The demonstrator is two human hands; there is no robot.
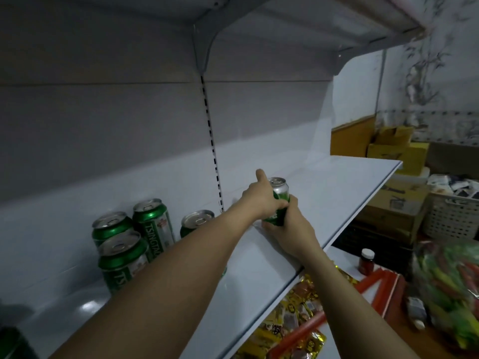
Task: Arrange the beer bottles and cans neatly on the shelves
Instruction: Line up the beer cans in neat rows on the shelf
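— On the white metal shelf (324,193), what do you see?

— A smooth pale board with a slotted upright (211,141) running up the back panel, and another shelf overhead. To the right the room opens onto patterned wallpaper and stacked cardboard boxes (391,149).

— And the green beer can (278,200)?

— It stands upright on the shelf, right of the upright, held between both hands. The left hand (261,199) wraps its fingers round the can's side, with the thumb sticking up free. The right hand (290,226) curls round the can lower down from the front.

— Other cans?

— Four more green cans (137,237) stand grouped to the left on the same shelf, two of them partly behind the left forearm.

— Any containers?

— A white plastic basket (452,216) at the right holds small packets, too blurred to read. On the shelf below lie yellow snack packets (293,314), red sticks (373,281) and a small red-filled jar (366,261). A clear bag (451,291) of green and red items sits at far right.
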